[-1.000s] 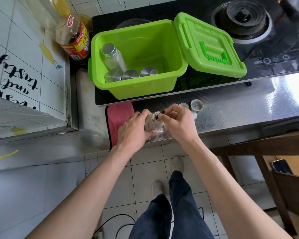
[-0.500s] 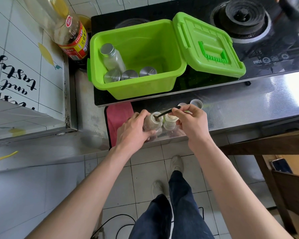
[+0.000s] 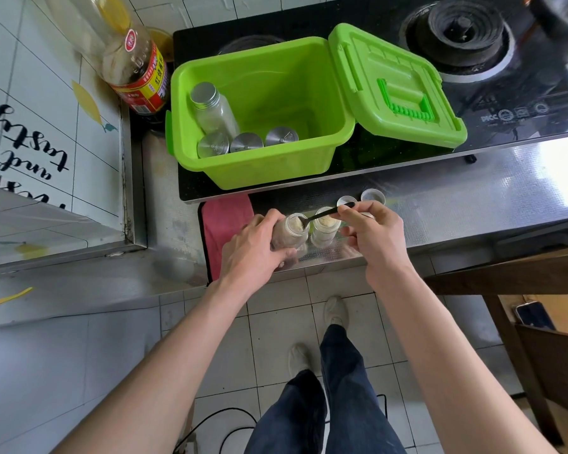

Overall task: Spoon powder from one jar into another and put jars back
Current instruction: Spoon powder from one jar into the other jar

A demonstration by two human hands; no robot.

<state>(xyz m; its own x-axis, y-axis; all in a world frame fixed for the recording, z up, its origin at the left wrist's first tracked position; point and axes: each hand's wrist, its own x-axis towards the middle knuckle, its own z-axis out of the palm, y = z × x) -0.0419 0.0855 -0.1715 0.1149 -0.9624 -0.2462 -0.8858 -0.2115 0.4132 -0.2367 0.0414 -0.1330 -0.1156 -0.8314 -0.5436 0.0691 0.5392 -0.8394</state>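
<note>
Right hand [image 3: 373,237] sits further right than a second ago, pinching a black spoon [image 3: 325,213] whose bowl is at the mouth of the tilted jar [image 3: 292,231] – left hand [image 3: 253,247] grips that jar; second open jar [image 3: 323,229] stands just beside it, between the hands, on the counter [image 3: 440,208]

Upside-down "and tasty" on the tiled wall [image 3: 30,152]; "PICC" on the black stove top [image 3: 518,93]
</note>
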